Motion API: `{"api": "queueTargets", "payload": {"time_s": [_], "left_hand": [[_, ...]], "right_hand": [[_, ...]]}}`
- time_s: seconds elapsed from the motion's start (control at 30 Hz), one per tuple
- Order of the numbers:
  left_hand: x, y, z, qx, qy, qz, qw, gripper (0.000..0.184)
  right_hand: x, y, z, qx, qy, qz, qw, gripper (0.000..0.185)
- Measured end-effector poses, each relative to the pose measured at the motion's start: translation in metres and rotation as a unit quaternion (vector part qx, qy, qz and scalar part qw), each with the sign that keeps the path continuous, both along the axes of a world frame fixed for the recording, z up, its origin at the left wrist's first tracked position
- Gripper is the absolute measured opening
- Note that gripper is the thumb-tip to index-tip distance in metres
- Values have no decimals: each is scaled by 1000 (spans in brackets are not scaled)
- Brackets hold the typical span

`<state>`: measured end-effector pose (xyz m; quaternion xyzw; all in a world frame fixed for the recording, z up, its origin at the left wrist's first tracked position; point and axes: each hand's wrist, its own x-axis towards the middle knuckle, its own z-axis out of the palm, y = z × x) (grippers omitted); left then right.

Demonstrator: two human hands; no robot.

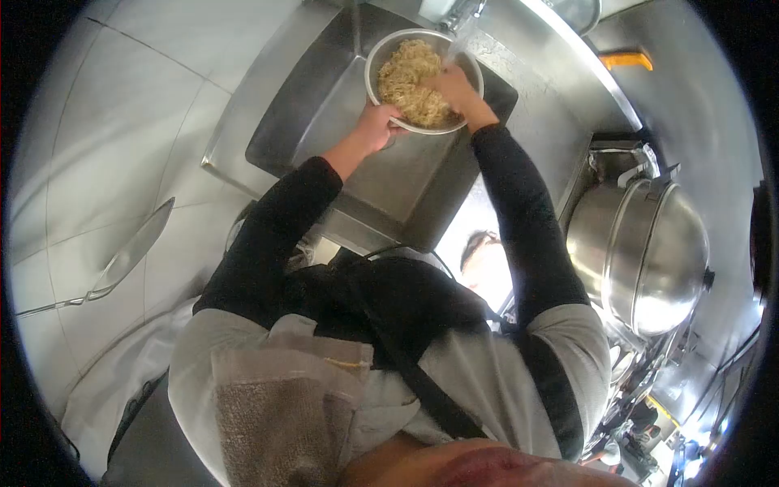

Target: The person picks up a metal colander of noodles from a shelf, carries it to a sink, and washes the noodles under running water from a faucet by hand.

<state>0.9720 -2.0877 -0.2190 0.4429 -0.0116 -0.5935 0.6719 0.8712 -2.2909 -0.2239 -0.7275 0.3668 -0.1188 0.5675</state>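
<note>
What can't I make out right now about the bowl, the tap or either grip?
All in the head view:
- Right-hand grip: fingertips blurred against the stringy food; depth unclear.
- Left-hand grip: underside fingers largely hidden by the bowl.
- Bowl's bottom: covered by the food.
- Tap: blurred, cut off by the top edge.

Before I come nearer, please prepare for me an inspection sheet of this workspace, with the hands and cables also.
Surface: metal sink, its basin partly hidden by the bowl and arms.
Job's things: the round bowl holds pale, noodle-like strands; water seems to run in from above.
Clutter: metal utensil at left, large domed vessel at right, orange object at upper right.
Hands: left hand grips the bowl's rim; right hand is in the bowl, fingertips unclear.
Cables: none confirmed; lower right is too blurred.
Surroundings: pale tiles at left.
</note>
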Motion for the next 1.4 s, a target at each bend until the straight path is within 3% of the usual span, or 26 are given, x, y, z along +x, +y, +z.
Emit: {"api": "queueTargets", "payload": {"time_s": [0.03,0.1,0.13,0.23,0.33,0.43,0.53,0.63,0.73,0.83,0.9,1.03,1.1,1.17,1.23,1.27,1.3,1.33,1.37,1.4], "left_hand": [[3,2,-11,-4,11,-15,1000,61],[14,-1,-36,-20,31,-45,998,73],[13,1,-31,-16,16,-47,999,72],[9,5,-16,-19,-7,-55,998,72],[8,6,-24,-34,12,-62,997,73],[8,4,-25,-39,25,-55,997,73],[16,-1,-42,-43,28,-62,997,75],[19,-2,-33,-23,18,-64,998,76],[17,0,-25,-23,5,-71,997,76],[15,1,-15,-22,-3,-52,998,69],[9,4,-7,-23,-18,-17,999,59],[22,2,-32,-35,3,-69,997,74],[24,4,-28,-19,3,-77,997,72],[10,1,-13,-30,5,-74,997,55],[0,-3,-9,-30,8,-75,997,48],[0,-5,-10,-26,6,-79,997,49],[1,-6,-12,-20,5,-81,996,49],[1,-7,-14,-14,0,-71,997,51],[2,-10,-16,-10,-6,-60,998,52],[1,-13,-18,-7,-10,-50,999,53]], "right_hand": [[-1,2,5,0,-1,14,1000,52],[4,11,69,65,14,33,997,46],[2,4,68,65,-35,67,995,44],[5,-17,75,-90,48,118,988,39],[7,-22,79,-278,72,158,945,36],[14,5,117,-278,160,89,943,32],[16,0,99,-90,-35,83,992,25],[9,-2,113,-27,-37,179,983,23],[12,-8,112,-217,61,176,958,26],[20,-16,106,-203,86,149,964,28],[15,-5,112,-110,68,191,973,32],[-6,-3,128,84,13,220,972,42],[-18,-7,96,-3,34,202,979,46],[-18,4,70,-51,46,127,989,49],[-2,39,53,-59,53,-1,997,49],[0,34,36,5,40,-65,997,45],[1,14,26,-216,88,40,972,44],[-3,-10,20,-423,131,141,885,42],[-5,-7,46,-238,57,121,962,40],[-6,-2,75,-50,-20,70,996,38]]}}
